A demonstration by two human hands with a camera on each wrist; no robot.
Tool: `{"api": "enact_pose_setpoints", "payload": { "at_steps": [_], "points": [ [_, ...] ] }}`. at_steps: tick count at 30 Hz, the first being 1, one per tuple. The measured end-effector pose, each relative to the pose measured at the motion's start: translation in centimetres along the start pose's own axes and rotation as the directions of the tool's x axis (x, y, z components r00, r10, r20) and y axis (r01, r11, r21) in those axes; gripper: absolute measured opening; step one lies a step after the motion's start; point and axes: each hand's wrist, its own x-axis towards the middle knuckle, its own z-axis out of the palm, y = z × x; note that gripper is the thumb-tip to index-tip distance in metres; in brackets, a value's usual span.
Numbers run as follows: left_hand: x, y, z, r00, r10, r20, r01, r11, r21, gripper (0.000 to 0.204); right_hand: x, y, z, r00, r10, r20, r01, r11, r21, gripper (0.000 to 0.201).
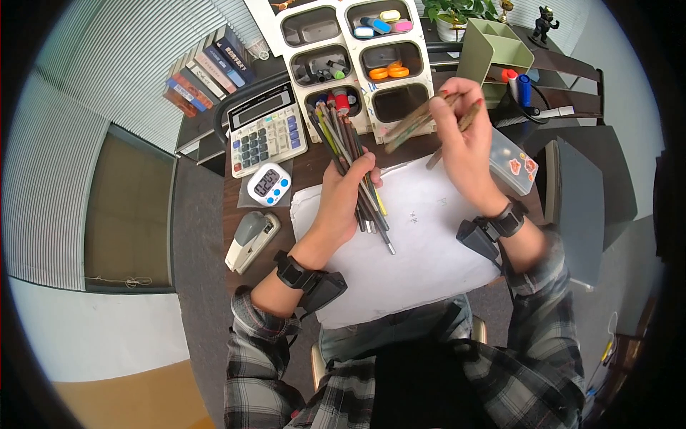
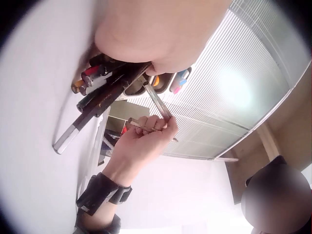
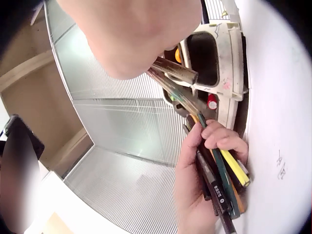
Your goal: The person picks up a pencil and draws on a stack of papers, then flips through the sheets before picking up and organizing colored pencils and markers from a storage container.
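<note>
My left hand (image 1: 339, 196) grips a thick bundle of pencils (image 1: 336, 136), dark, grey and yellow, above the white paper (image 1: 421, 236). In the right wrist view a yellow pencil (image 3: 234, 168) sticks out below the fingers. My right hand (image 1: 468, 154) is raised to the right of the bundle and pinches a few thin brown and greenish pencils (image 1: 411, 131), blurred in the head view. Their ends point left, toward the white organizer (image 1: 364, 71) and its lower right compartment. In the right wrist view they overlap the top of the bundle.
A calculator (image 1: 264, 132), a timer (image 1: 269, 184) and a stapler (image 1: 251, 239) lie on the left. At the right stand a green organizer (image 1: 493, 46), a mesh pen holder (image 1: 511, 107) and a clear case (image 1: 511, 161). Erasers (image 1: 379, 26) and orange rings (image 1: 389, 71) fill organizer compartments.
</note>
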Motion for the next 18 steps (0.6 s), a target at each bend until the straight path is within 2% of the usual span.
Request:
{"api": "enact_pose_setpoints", "payload": {
  "at_steps": [1,2,5,6,8,15,18],
  "points": [
    [0.0,0.0,0.0,1.000,0.001,-0.001,-0.001,1.000,-0.001,0.022,0.1,-0.3,-0.1,0.993,-0.093,-0.071,0.087,0.993,-0.084,0.021],
    [0.0,0.0,0.1,1.000,-0.005,-0.009,0.005,1.000,-0.002,0.021,0.2,-0.7,0.0,0.979,-0.186,-0.080,0.172,0.973,-0.157,0.022],
    [0.0,0.1,0.1,1.000,-0.013,-0.013,0.013,1.000,-0.013,0.020,0.1,0.1,0.4,0.962,-0.269,-0.053,0.257,0.952,-0.166,0.022],
    [0.0,0.1,0.1,1.000,-0.016,-0.010,0.016,1.000,-0.023,0.019,0.0,0.2,0.4,0.961,-0.269,-0.056,0.257,0.952,-0.168,0.022],
    [0.0,0.2,0.1,1.000,-0.022,-0.011,0.021,1.000,-0.021,0.019,-0.2,0.3,0.4,0.962,-0.270,0.045,0.273,0.928,-0.253,0.023],
    [0.0,0.1,0.1,1.000,-0.012,-0.004,0.012,1.000,-0.018,0.021,0.0,1.1,0.3,0.950,-0.304,0.066,0.308,0.890,-0.336,0.023],
    [0.0,0.1,0.1,1.000,-0.013,-0.008,0.013,1.000,-0.022,0.021,0.0,1.2,0.2,0.964,-0.258,0.058,0.262,0.899,-0.350,0.024]
  ]
}}
